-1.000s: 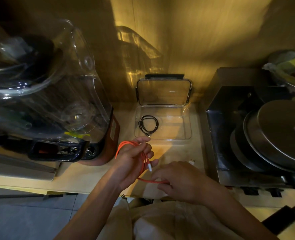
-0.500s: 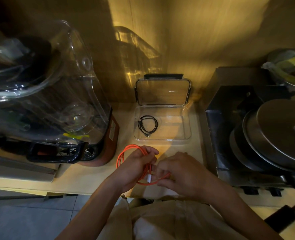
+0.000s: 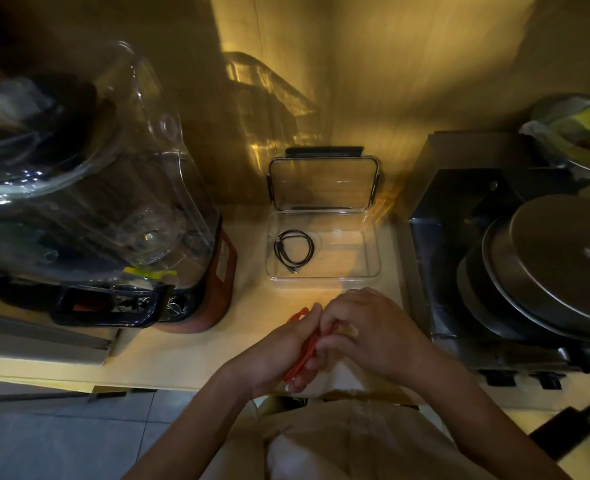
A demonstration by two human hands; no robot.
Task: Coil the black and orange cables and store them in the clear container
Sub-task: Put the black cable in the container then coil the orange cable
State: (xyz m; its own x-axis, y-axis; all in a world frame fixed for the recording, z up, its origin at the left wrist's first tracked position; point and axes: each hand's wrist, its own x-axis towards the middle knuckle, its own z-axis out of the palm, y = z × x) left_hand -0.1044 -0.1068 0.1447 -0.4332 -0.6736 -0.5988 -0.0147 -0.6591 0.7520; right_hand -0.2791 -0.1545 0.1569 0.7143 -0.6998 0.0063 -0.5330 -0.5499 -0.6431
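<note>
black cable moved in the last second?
No. The black cable lies coiled in the same left part of the clear container.

Counter (image 3: 189, 358) before us, wall behind. Far centre: container (image 3: 373, 251) on counter, its lid (image 3: 324, 183) stood up behind it vs. wall. Coiled cable (image 3: 293, 250) in container, left half. Left of container: blender (image 3: 113, 202) on counter, jar tilted toward us. Right of container: metal appliance (image 3: 459, 237) w/ stacked pans (image 3: 546, 271) on it; bagged item (image 3: 577, 133) behind those, far right. Near edge, in front of container: our left hand (image 3: 279, 348) & right hand (image 3: 373, 330) touching, 2nd cable (image 3: 304, 351) bunched between them, above counter.
</note>
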